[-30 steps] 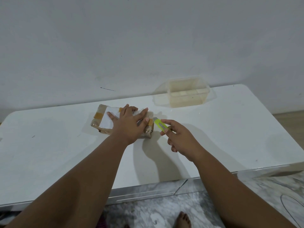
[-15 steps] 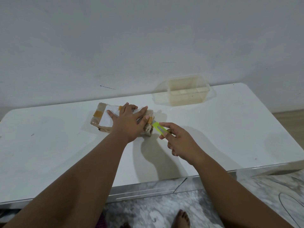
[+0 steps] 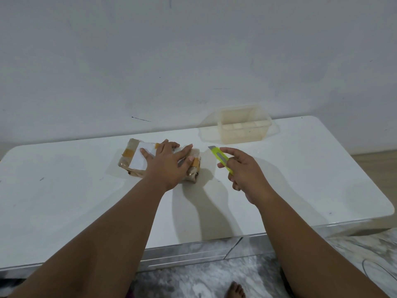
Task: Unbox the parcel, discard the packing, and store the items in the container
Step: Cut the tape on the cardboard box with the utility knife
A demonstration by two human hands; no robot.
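Note:
A brown taped parcel (image 3: 131,155) with a white label lies on the white table (image 3: 64,201), left of centre. My left hand (image 3: 166,166) presses flat on top of it, fingers spread. My right hand (image 3: 245,173) holds a yellow-green box cutter (image 3: 220,158) just right of the parcel, its short blade pointing up and left, clear of the wrapping. A clear plastic container (image 3: 242,130) stands at the back of the table against the wall, sitting on its lid.
A grey wall rises right behind the table. The table's front edge has drawers below it. A marbled floor and my bare foot (image 3: 235,290) show underneath. Wooden flooring lies at the far right.
My right hand has drawn the cutter back to the right, away from the parcel's right end where its tip was touching. The left hand stays on the parcel.

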